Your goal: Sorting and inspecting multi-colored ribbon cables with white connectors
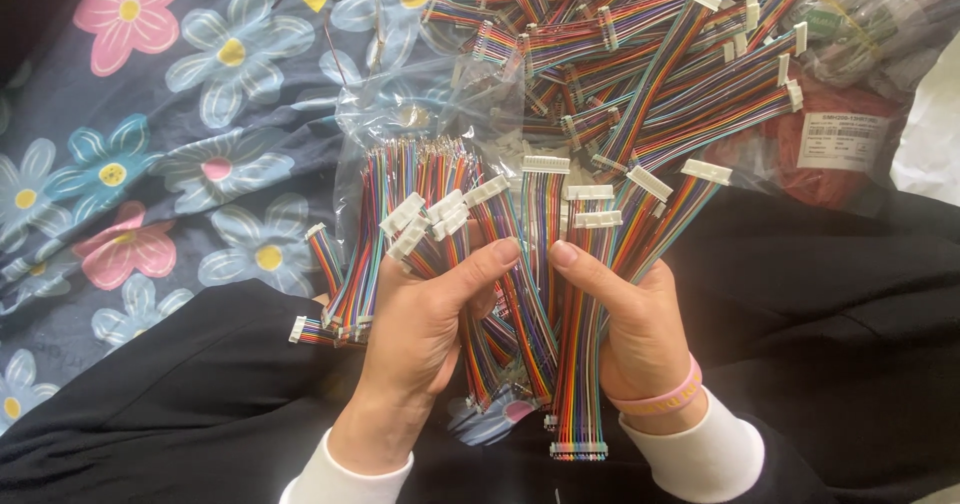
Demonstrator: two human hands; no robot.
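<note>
The left hand [425, 324] and right hand [630, 319] both grip a fan of rainbow ribbon cables [530, 294] over the lap, thumbs nearly meeting at the centre. Left fingers close round a thick bunch; right fingers [590, 269] pinch a thinner group w/ white plug connectors [590, 204] at the top.

Judged from the grip, sorting goes best if the thumbs peel one cable at a time, connectors kept level, wires flat, not twisted.

Cables look thin, flexible, glossy; connectors hard, rectangular, plastic. Behind sits a loose cable pile [640, 54] and clear crinkly plastic bags [400, 124]. A soft floral fabric [150, 164] covers the left; dark cloth [830, 324] drapes the lap. A pink wristband [665, 396] rings the right wrist.
</note>
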